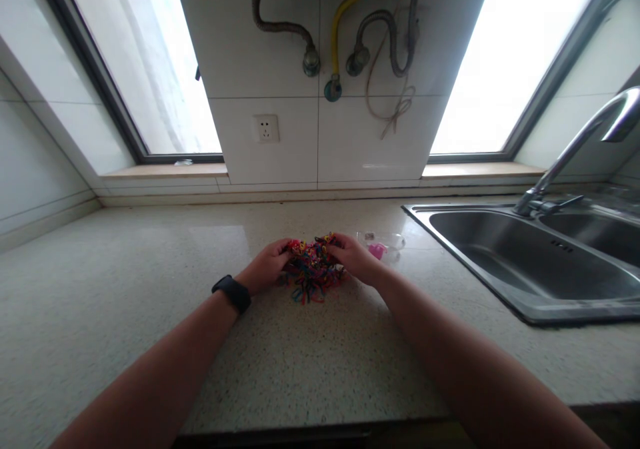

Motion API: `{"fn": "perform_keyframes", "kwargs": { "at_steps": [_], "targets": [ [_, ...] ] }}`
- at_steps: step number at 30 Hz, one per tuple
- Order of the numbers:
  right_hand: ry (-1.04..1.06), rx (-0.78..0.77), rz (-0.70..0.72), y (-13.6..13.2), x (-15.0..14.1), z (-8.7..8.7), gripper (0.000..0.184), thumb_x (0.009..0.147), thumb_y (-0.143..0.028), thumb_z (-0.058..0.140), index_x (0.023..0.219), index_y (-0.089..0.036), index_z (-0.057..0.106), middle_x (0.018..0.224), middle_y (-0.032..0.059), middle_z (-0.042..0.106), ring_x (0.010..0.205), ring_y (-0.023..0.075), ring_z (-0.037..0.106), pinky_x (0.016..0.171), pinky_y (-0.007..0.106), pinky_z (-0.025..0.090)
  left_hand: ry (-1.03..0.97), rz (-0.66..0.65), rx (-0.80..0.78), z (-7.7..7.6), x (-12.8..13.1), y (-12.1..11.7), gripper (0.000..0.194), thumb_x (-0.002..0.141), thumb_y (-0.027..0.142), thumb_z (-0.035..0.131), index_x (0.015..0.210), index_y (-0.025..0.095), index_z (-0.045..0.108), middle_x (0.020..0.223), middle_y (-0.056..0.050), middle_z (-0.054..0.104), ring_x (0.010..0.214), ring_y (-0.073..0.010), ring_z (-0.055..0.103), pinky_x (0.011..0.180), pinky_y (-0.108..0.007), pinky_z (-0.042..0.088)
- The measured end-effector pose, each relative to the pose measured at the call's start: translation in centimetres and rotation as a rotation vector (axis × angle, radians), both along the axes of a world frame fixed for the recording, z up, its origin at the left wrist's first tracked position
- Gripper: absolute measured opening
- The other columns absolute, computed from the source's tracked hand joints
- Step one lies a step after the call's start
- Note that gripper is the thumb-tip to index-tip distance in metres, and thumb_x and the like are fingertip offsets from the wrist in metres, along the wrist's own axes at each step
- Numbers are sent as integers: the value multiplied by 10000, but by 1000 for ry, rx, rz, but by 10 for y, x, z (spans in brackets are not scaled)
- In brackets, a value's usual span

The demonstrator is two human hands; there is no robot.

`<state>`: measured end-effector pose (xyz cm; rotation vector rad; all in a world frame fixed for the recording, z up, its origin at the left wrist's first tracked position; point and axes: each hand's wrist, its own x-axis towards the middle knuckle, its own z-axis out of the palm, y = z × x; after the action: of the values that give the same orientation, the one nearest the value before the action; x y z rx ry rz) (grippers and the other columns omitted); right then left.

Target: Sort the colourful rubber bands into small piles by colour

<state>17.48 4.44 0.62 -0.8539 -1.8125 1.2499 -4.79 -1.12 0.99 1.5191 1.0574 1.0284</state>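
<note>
A heap of small multicoloured elastic bands (313,269) lies on the speckled countertop (150,289) in front of me. My left hand (267,264), with a black band on its wrist, presses against the heap's left side with fingers curled into the bands. On the heap's right side my right hand (356,257) grips the bands with curled fingers. Both hands gather the pile between them. Just right of my right hand lies a clear plastic bag (383,242) with something pink in it.
A steel double sink (530,262) with a curved tap (575,149) fills the right side. At the back, a tiled wall carries a socket (266,128) and several hoses (345,29), flanked by two windows. The counter's front edge runs along the bottom.
</note>
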Motion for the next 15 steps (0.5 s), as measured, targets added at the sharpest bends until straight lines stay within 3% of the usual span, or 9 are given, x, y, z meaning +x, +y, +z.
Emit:
{"fn": "perform_keyframes", "kwargs": {
  "at_steps": [9, 15],
  "targets": [
    [97, -14, -18, 3, -1, -3, 304, 810, -267, 593, 1093, -185, 665, 909, 35, 686, 756, 148, 604, 714, 282, 503, -9, 7, 19, 1, 1, -1, 388, 853, 187, 514, 1233, 162, 588, 1153, -99, 680, 1000, -211, 665, 888, -393, 539],
    [165, -29, -9, 1, -3, -1, 321, 777, -206, 575, 1087, -175, 653, 917, 36, 679, 773, 145, 613, 766, 304, 519, 46, 24, 58, 0, -1, 0, 444, 822, 127, 478, 1252, 155, 588, 1164, -103, 678, 1026, -209, 658, 924, -396, 520]
  ]
}}
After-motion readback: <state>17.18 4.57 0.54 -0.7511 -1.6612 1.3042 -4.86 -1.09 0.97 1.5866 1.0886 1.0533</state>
